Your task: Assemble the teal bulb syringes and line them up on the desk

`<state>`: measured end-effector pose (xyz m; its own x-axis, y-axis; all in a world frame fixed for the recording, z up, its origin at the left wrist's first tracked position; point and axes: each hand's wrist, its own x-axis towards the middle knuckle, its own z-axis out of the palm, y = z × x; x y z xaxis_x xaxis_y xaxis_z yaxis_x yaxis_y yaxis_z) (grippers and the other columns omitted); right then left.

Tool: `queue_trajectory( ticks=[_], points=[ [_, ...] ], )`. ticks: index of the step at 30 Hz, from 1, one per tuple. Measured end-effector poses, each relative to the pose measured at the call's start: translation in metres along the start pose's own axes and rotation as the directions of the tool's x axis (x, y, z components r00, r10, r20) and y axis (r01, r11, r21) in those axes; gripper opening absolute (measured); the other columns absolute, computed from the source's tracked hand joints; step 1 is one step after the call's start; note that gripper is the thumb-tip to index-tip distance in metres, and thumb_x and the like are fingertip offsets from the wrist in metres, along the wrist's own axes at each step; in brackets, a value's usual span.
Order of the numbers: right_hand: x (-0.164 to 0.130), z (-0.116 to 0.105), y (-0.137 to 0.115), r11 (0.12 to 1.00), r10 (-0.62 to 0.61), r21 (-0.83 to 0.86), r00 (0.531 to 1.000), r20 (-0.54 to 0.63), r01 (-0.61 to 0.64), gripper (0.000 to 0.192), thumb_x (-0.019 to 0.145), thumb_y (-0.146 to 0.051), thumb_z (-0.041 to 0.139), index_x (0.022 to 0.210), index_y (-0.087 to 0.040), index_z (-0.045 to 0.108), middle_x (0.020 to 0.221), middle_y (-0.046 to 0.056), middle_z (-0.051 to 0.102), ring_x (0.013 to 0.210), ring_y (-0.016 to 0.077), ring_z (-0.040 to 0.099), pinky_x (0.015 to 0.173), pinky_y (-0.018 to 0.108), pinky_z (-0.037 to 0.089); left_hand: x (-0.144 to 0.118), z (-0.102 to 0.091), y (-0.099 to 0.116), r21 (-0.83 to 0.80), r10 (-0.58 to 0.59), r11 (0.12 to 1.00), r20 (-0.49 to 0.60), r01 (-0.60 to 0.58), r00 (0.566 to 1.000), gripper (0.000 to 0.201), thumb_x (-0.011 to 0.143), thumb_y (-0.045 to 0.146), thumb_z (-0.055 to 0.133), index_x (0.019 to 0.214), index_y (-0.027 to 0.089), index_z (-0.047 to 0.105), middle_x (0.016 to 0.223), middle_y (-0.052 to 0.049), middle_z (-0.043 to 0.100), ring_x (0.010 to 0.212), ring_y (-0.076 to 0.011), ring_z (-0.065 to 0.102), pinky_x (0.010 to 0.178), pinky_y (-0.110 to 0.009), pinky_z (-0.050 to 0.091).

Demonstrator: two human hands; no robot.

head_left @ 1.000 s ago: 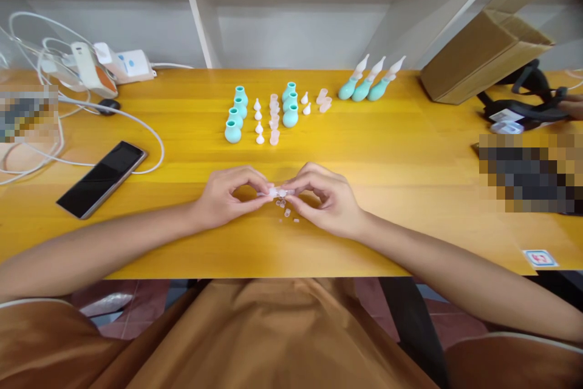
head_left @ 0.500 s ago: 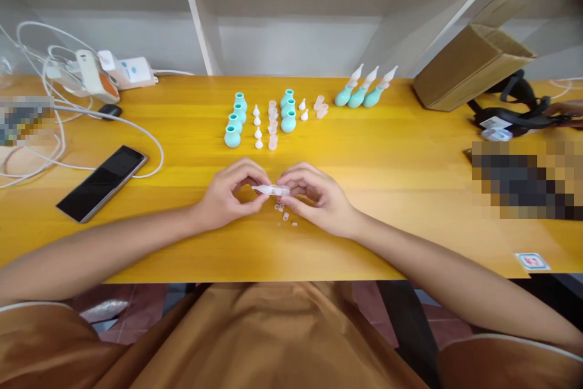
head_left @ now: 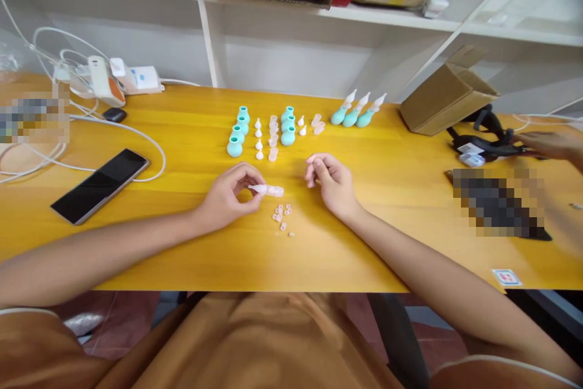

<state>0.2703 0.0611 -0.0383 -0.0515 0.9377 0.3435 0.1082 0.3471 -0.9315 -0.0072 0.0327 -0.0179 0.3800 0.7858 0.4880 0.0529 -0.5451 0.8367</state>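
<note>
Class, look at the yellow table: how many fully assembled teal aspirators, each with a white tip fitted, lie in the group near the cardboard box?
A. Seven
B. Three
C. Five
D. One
B. Three assembled teal aspirators lie side by side, tips pointing toward the cardboard box; the other teal bulbs further left stand without tips, beside loose white tips.
</note>
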Motion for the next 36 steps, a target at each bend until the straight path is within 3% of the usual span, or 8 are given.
queue_trajectory(
  ticks=[3,6,12,15,18,27,33,36],
  points=[
    [0.013,0.002,0.017,0.994,-0.037,-0.100,0.999,-0.038,0.033,0.017,0.100,-0.033,0.055,0.100,-0.021,0.068,0.082,0.001,0.067,0.068,0.0150,0.063,0.066,0.029,0.056,0.000,0.000,0.000,-0.006,0.003,1.000,-0.007,-0.003,1.000,0.016,0.090,0.012,0.073,0.103,0.020,0.068,0.100,-0.002,0.067,0.088,-0.0134,0.066,0.080,-0.026,0.059],
    [0.033,0.000,0.025,0.968,-0.115,-0.233,0.990,-0.076,0.095,0.022,0.084,-0.019,0.057,0.099,-0.022,0.073,0.102,0.006,0.066,0.093,0.0206,0.067,0.086,0.038,0.061,-0.001,0.000,0.000,0.001,-0.006,1.000,-0.017,0.006,1.000,0.015,0.090,0.013,0.073,0.102,0.020,0.068,0.099,-0.002,0.067,0.087,-0.0133,0.067,0.080,-0.026,0.059],
    [0.062,0.003,0.034,0.874,-0.201,-0.436,0.976,0.079,0.216,0.025,0.082,-0.014,0.059,0.098,-0.024,0.075,0.133,0.011,0.061,0.135,0.0282,0.058,0.121,0.053,0.049,-0.003,0.000,-0.001,0.018,-0.004,1.000,-0.028,0.004,1.000,0.015,0.090,0.015,0.075,0.102,0.020,0.068,0.100,-0.003,0.067,0.086,-0.0142,0.068,0.079,-0.027,0.060],
    [0.066,0.009,0.044,0.873,-0.214,-0.445,0.977,0.020,0.201,0.022,0.084,-0.020,0.065,0.106,-0.023,0.067,0.127,0.011,0.061,0.123,0.0265,0.063,0.109,0.049,0.056,-0.003,0.000,0.000,0.009,-0.004,1.000,-0.028,0.004,1.000,0.014,0.090,0.015,0.074,0.102,0.019,0.068,0.100,-0.003,0.067,0.085,-0.0139,0.068,0.079,-0.028,0.060],
    [0.073,0.015,0.053,0.885,-0.183,-0.443,0.982,-0.056,0.140,0.036,0.086,-0.033,0.074,0.115,-0.023,0.056,0.122,0.010,0.062,0.109,0.0249,0.066,0.091,0.043,0.061,-0.003,0.000,0.002,0.001,-0.004,1.000,-0.020,0.004,1.000,0.015,0.089,0.015,0.075,0.102,0.019,0.068,0.100,-0.002,0.067,0.085,-0.0134,0.068,0.080,-0.028,0.060],
    [0.096,0.025,0.050,0.923,-0.106,-0.380,0.987,-0.122,0.052,0.048,0.078,-0.041,0.085,0.113,-0.023,0.058,0.110,0.007,0.071,0.092,0.0237,0.068,0.092,0.048,0.063,-0.004,-0.001,0.003,0.003,-0.029,1.000,-0.012,0.029,1.000,0.014,0.090,0.014,0.073,0.102,0.018,0.068,0.101,-0.002,0.066,0.087,-0.0136,0.067,0.081,-0.028,0.058],
    [0.055,0.015,0.032,0.963,-0.051,-0.270,0.989,-0.142,0.011,0.047,0.078,-0.045,0.082,0.111,-0.025,0.056,0.111,0.004,0.066,0.104,0.0240,0.069,0.088,0.042,0.066,-0.003,0.000,0.003,0.000,-0.044,0.999,-0.034,0.044,0.998,0.014,0.090,0.014,0.073,0.102,0.018,0.067,0.101,-0.002,0.066,0.088,-0.0141,0.066,0.083,-0.028,0.058],
    [0.016,0.012,0.019,0.996,0.089,0.020,0.993,-0.073,-0.088,0.052,0.083,-0.048,0.084,0.114,-0.031,0.045,0.114,-0.001,0.064,0.093,0.0186,0.074,0.071,0.032,0.066,-0.002,0.000,0.002,-0.032,-0.068,0.997,-0.053,0.067,0.996,0.015,0.089,0.014,0.074,0.102,0.018,0.067,0.100,-0.002,0.067,0.088,-0.0140,0.066,0.083,-0.028,0.057]
  ],
)
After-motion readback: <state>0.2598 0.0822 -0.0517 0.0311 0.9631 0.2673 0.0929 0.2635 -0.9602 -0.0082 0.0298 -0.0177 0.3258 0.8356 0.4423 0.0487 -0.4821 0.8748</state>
